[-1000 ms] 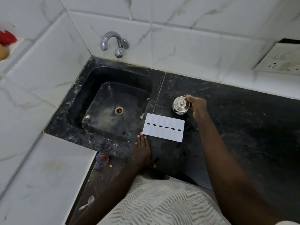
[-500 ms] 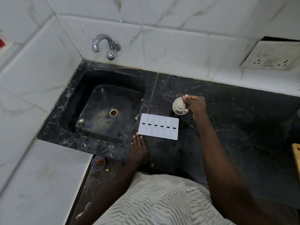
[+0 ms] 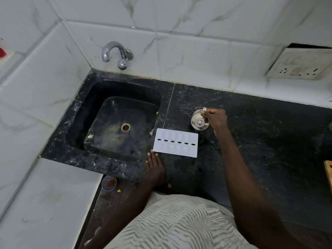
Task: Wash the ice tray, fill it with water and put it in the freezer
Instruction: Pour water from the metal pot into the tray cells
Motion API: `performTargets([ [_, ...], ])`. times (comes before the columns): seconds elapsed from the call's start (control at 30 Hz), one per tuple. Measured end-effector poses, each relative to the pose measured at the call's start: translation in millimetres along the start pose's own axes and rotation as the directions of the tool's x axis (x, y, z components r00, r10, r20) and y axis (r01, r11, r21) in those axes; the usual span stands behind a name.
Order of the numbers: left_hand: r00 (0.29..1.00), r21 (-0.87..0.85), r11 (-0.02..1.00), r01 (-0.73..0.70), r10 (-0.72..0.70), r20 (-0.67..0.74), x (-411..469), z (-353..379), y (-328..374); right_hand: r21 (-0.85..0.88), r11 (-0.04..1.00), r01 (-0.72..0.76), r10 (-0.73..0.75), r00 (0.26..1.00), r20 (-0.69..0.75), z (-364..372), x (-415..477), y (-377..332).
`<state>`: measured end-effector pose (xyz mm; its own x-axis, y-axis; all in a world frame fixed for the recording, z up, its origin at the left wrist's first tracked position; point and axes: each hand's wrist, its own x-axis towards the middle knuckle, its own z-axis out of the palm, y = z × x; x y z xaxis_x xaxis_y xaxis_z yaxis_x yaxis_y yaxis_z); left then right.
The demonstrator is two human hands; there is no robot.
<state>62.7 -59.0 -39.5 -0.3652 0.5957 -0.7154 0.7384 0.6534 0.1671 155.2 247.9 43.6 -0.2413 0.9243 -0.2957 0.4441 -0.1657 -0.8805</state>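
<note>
Black stone bench (image 3: 269, 141) beside the sink (image 3: 111, 133): we see the white ice tray (image 3: 175, 145) lying flat; our left hand (image 3: 155, 168) rests open just beside it, our right hand (image 3: 216, 118) grips a steel jug (image 3: 198, 122).

ice tray (image 3: 176, 145): white plastic, rectangular, thin-rimmed; two rows of shallow oblong cells, six dark oval slots along the midline; lies flat on the black stone counter (image 3: 269, 141), long side running left to right, just right of the sink (image 3: 75, 123); contents, if any, not discernible
</note>
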Motion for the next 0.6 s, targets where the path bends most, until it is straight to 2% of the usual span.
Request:
performTargets([
  [0.6,1.000,0.009,1.000,0.006,-0.006,0.021,0.0,-2.2,0.3,-0.048,0.998,0.049,-0.044,0.995,0.084,5.5,-3.5,6.1],
])
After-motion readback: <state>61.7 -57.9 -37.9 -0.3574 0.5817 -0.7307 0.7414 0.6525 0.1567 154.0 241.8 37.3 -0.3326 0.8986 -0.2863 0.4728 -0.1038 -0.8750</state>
